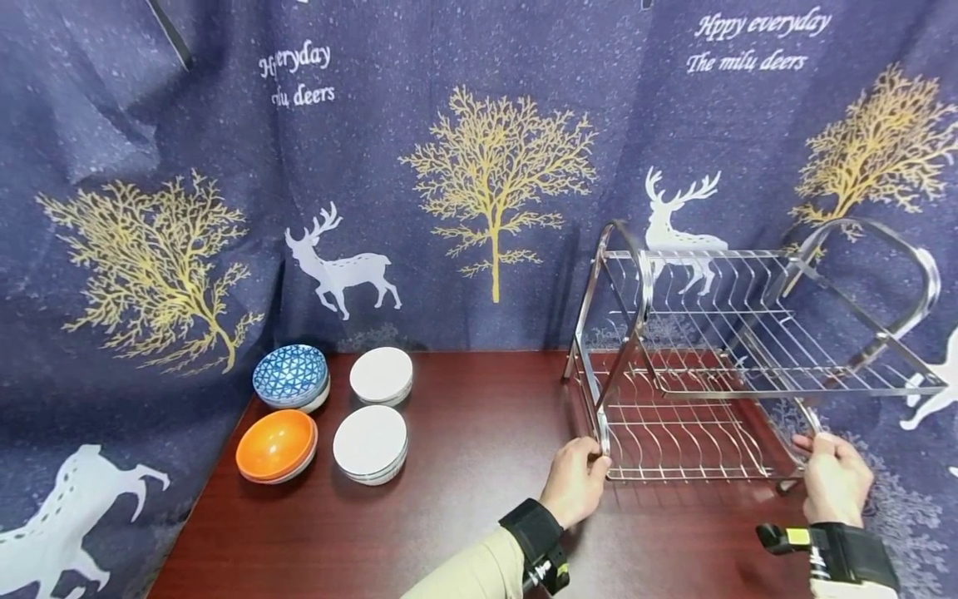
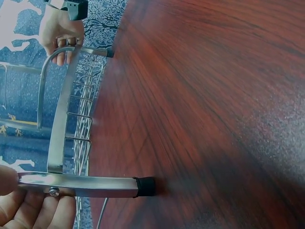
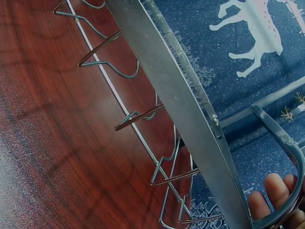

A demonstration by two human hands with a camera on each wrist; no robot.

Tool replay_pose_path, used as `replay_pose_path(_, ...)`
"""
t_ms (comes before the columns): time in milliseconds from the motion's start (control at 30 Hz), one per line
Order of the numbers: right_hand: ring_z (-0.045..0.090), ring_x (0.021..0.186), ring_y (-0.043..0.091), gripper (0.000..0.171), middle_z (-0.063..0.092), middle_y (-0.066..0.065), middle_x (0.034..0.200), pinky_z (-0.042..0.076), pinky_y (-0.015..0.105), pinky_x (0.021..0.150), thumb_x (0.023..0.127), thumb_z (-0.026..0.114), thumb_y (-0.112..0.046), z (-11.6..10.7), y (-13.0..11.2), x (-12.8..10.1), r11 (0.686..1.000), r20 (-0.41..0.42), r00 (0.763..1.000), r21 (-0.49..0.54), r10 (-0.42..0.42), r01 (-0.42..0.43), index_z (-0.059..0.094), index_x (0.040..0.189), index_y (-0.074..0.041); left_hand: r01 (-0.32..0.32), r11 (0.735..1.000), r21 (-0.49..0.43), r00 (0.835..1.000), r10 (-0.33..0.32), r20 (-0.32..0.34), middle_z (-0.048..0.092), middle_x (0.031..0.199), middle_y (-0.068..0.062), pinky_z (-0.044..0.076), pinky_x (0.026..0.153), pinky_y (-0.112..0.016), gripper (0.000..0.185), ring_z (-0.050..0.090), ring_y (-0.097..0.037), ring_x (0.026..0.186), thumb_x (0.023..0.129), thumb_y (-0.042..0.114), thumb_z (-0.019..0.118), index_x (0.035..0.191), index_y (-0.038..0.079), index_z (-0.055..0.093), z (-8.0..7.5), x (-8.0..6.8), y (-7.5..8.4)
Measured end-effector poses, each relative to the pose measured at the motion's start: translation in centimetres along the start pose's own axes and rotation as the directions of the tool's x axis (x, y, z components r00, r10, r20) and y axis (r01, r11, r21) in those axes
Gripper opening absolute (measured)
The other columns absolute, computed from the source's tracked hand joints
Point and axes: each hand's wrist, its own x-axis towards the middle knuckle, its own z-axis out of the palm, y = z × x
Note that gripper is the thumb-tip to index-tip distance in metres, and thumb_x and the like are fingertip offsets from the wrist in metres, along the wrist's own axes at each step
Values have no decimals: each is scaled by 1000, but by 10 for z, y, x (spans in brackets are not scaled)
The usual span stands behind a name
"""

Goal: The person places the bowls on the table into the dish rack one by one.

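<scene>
Dish rack (image 1: 718,366) stands at the right end of the table (image 1: 464,449), its long axis parallel to the near edge. Left hand (image 1: 575,481) grips the near-left leg, right hand (image 1: 832,478) the near-right; fingers curl round both.

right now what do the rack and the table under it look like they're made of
Dish rack: looks like polished or chromed steel, with mirror-bright bars, thin wire grids and a black foot cap, likely rubber or plastic. Table: dark red-brown wood grain with a soft sheen; solid wood or veneer, can't tell.
</scene>
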Motion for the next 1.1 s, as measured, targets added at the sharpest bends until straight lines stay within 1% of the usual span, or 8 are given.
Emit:
replay_pose_path(167, 52, 73, -3, 24, 66, -20, 67, 31, 13, 55, 99, 49, -21, -2, 5, 3, 999, 40, 999, -29, -23, 24, 67, 84, -22, 8, 1000, 0, 1000, -8, -6, 60, 82, 4, 43, 68, -13, 6, 53, 0, 74, 87, 9, 66, 83, 10, 62, -4, -1, -2)
replay_pose_path(233, 56, 76, -6, 22, 68, -19, 69, 34, 10, 63, 99, 50, -22, -4, 11, 7, 998, 66, 996, -16, -57, 58, 69, 87, -22, 10, 1000, 2, 1000, -10, -7, 60, 82, 4, 43, 68, -13, 5, 52, 0, 74, 87, 9, 66, 83, 10, 63, -5, -2, -3)
replay_pose_path(367, 60, 75, -8, 18, 69, -17, 73, 39, 7, 69, 98, 52, -26, -7, 24, 17, 995, 95, 990, 5, -103, 103, 70, 96, -22, 24, 1000, -8, 1000, -24, -1, 59, 82, 4, 44, 68, -13, 6, 53, 0, 74, 87, 9, 66, 83, 10, 62, -8, -3, -5)
replay_pose_path(600, 65, 73, -5, 17, 70, -14, 76, 43, 8, 69, 98, 53, -24, -10, 37, 28, 995, 168, 982, 69, -88, 78, 67, 104, -16, 32, 999, -19, 999, -32, -5, 59, 81, 4, 45, 67, -13, 7, 52, 1, 73, 87, 7, 66, 82, 10, 62, -13, -5, -7)
replay_pose_path(767, 66, 73, -3, 19, 71, -14, 78, 45, 9, 69, 98, 54, -28, -14, 56, 45, 992, 199, 973, 68, -117, 105, 68, 105, -17, 21, 999, -31, 1000, -21, -12, 59, 81, 4, 45, 67, -13, 7, 53, 1, 72, 87, 7, 66, 82, 9, 61, -17, -6, -10)
replay_pose_path(867, 67, 74, 0, 18, 72, -11, 80, 46, 9, 69, 97, 55, -26, -16, 65, 52, 988, 210, 968, 100, -139, 120, 68, 105, -16, 21, 999, -30, 1000, -21, -9, 59, 82, 3, 46, 68, -13, 7, 54, 0, 74, 87, 7, 66, 83, 9, 61, -20, -7, -11)
replay_pose_path(967, 68, 73, 0, 18, 72, -10, 79, 47, 10, 69, 97, 56, -25, -13, 62, 48, 986, 211, 967, 108, -146, 125, 68, 103, -14, 22, 999, -26, 1000, -23, -5, 60, 83, 3, 47, 69, -13, 6, 55, -1, 75, 88, 7, 66, 83, 9, 62, -22, -7, -13)
replay_pose_path(1100, 68, 72, 3, 17, 72, -8, 77, 47, 10, 68, 97, 55, -22, -4, 46, 27, 983, 230, 961, 134, -153, 124, 69, 99, -12, 12, 1000, -20, 1000, -12, -6, 59, 82, 2, 47, 69, -13, 7, 56, -1, 75, 87, 7, 65, 83, 9, 61, -26, -7, -15)
